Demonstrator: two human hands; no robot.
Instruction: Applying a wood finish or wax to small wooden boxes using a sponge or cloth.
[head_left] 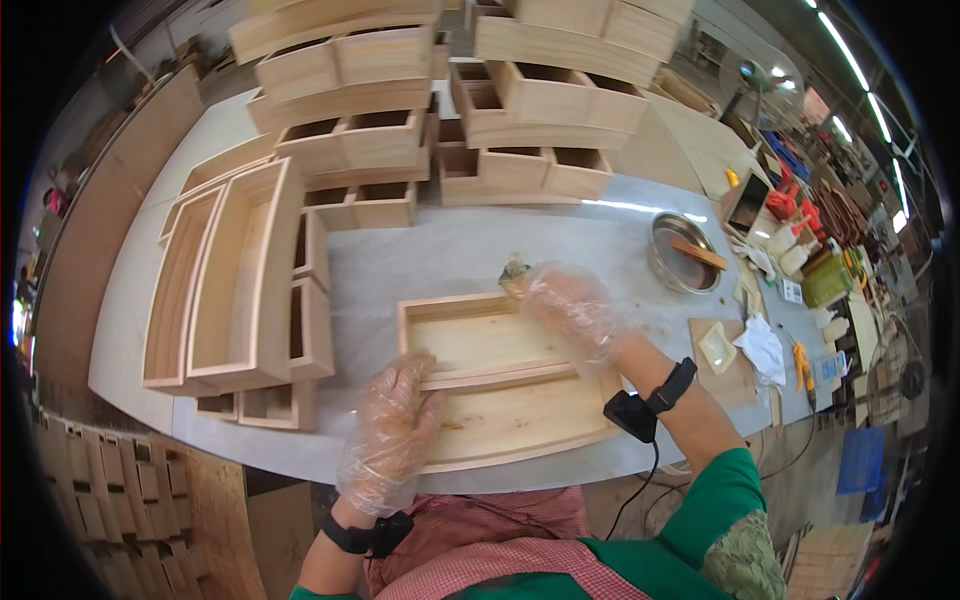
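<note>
The gloved left hand (pixel 390 425) gripped the left end of a wooden box (pixel 465 345) beside it, which might have skidded had that hold slackened while the gloved right hand (pixel 570 300), closed around a seemingly crumpled rag (pixel 513 270), pressed the far rim, left of a steel bowl (pixel 667 268).

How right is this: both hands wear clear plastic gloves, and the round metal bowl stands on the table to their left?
The side is wrong: in the head view, the round metal bowl stands on the table, right of the left hand and the right hand, both in clear plastic gloves.
</note>
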